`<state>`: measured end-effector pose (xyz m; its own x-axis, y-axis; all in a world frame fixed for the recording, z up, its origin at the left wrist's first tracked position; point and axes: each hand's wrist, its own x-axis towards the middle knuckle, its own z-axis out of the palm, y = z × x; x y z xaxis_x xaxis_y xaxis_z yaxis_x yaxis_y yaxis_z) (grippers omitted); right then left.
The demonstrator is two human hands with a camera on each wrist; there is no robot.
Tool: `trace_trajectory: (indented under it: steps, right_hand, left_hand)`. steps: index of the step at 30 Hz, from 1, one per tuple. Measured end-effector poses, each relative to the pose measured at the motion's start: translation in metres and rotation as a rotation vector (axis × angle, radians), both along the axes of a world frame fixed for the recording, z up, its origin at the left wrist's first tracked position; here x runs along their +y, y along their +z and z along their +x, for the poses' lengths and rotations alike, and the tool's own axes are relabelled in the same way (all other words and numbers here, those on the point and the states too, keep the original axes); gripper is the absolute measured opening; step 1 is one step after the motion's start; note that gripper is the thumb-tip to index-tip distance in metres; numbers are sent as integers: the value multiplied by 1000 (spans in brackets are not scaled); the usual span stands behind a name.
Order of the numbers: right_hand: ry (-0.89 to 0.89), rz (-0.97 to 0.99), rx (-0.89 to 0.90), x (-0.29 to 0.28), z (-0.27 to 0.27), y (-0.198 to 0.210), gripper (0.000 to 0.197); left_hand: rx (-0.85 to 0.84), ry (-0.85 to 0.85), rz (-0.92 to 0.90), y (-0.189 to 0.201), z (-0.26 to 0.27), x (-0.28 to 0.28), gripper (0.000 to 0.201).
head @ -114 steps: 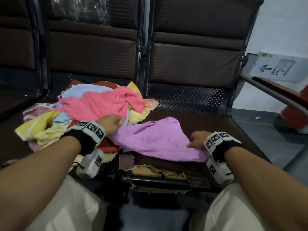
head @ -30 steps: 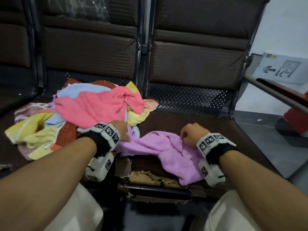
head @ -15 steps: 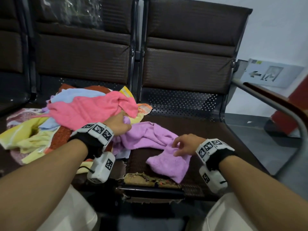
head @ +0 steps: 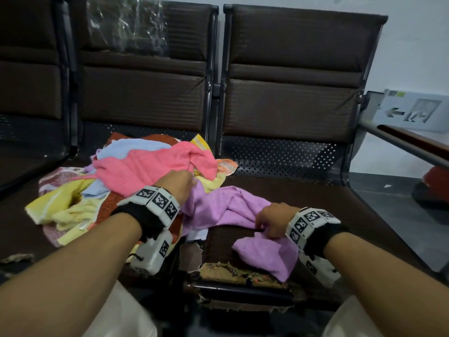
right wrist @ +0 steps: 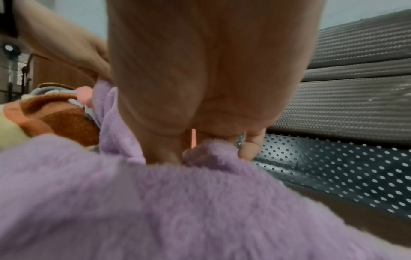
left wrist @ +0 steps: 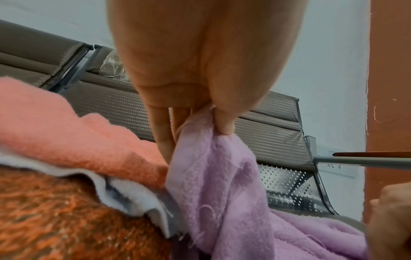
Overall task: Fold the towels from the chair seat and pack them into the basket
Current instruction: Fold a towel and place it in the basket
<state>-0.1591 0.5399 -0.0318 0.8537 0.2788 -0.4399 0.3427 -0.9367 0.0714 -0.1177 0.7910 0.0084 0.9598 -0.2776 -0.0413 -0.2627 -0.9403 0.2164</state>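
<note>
A lilac towel [head: 226, 210] lies crumpled across the brown chair seat [head: 315, 198]. My left hand [head: 178, 184] pinches its far left corner between thumb and fingers, seen close in the left wrist view [left wrist: 200, 126]. My right hand [head: 272, 221] grips a bunched fold of the lilac towel [right wrist: 200, 202] near the seat's front, thumb and fingers curled on the cloth [right wrist: 200, 151]. A heap of towels sits on the seat to the left, with a pink towel [head: 150, 166] on top, over yellow [head: 60, 205], light blue [head: 128, 145] and rust-orange [left wrist: 66, 219] ones. No basket is in view.
The seat's front edge [head: 243, 276] is torn, with padding showing. A metal armrest [head: 401, 144] runs along the right side. Chair backrests [head: 291, 98] stand behind. A white arrow sign [head: 413, 113] leans against the wall at right.
The lilac towel went from spread flat to bunched. My right hand let go of its right edge and now grips a fold nearer the middle; my left hand rose a little with its corner.
</note>
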Motion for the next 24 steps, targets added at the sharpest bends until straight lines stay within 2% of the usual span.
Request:
trace_trajectory:
  steps: [4,6,10,15,17,20,22,24]
  right_hand:
    - [-19,79,-57,-2,0,11,18]
    - [-11,225,-103,1,-2,18,8]
    - [21,577,-226,21,-11,35,15]
    - [74,1005,-353,43,-16,63,11]
    - [51,1071,-425,41,-14,68,11]
    - [-54,1082,-478,32,-10,66,7]
    - [-111,1124,-479,29,-9,61,0]
    - [-143,1148,-470,28,-8,56,3]
  left_hand:
    - [-59,9,-206,-6,4,0,31]
    - [-53,-9,-287,-4,6,-2,28]
    - [-43,13,-410,0,8,-5,40]
    - [-8,72,-874,13,0,-16,21]
    - [80,79,-1020,20,-5,-21,20]
    - [349,33,-1262,27,-14,-29,14]
    - [450,8,-1307,27,-20,-34,14]
    - [457,-22,-1290,24,-24,-38,19]
